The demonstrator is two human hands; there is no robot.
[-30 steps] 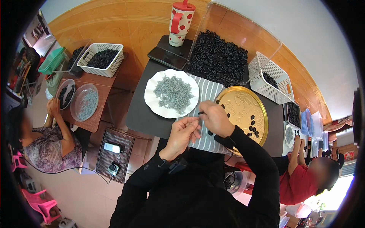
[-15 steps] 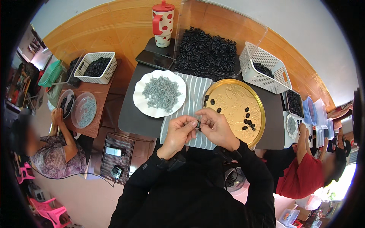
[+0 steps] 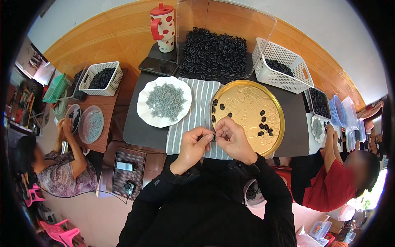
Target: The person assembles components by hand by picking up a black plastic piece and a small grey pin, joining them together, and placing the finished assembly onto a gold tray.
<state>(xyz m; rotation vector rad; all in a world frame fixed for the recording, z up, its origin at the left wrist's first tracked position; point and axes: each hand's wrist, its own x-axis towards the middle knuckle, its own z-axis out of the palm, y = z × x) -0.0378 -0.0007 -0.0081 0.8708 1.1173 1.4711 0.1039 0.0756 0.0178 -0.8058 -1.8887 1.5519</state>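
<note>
My left hand (image 3: pixel 191 147) pinches a small black oval plastic piece (image 3: pixel 212 138) between thumb and forefinger, above the grey-and-white striped cloth (image 3: pixel 205 95). Close against it, my right hand (image 3: pixel 235 141) has its thumb and fingertips pressed together at the piece; whatever they grip is too small to make out. To the left of the hands stands a white wavy-rimmed plate (image 3: pixel 142 108) heaped with small grey screw-like parts (image 3: pixel 165 102). On the right lies a round gold tray (image 3: pixel 242 113), with several black oval pieces (image 3: pixel 263 119) scattered near its left and right sides.
A clear bin of black pieces (image 3: pixel 214 55) stands at the back, beside a white basket (image 3: pixel 284 78). A phone (image 3: pixel 158 66) and a red-dotted tumbler (image 3: pixel 165 31) are at the back left. One person (image 3: pixel 68 173) works on the left, another (image 3: pixel 329 181) on the right.
The view has shifted slightly, so the table things sit a little further left. Both hands remain together at the black piece, my right fingertips now just above it.
</note>
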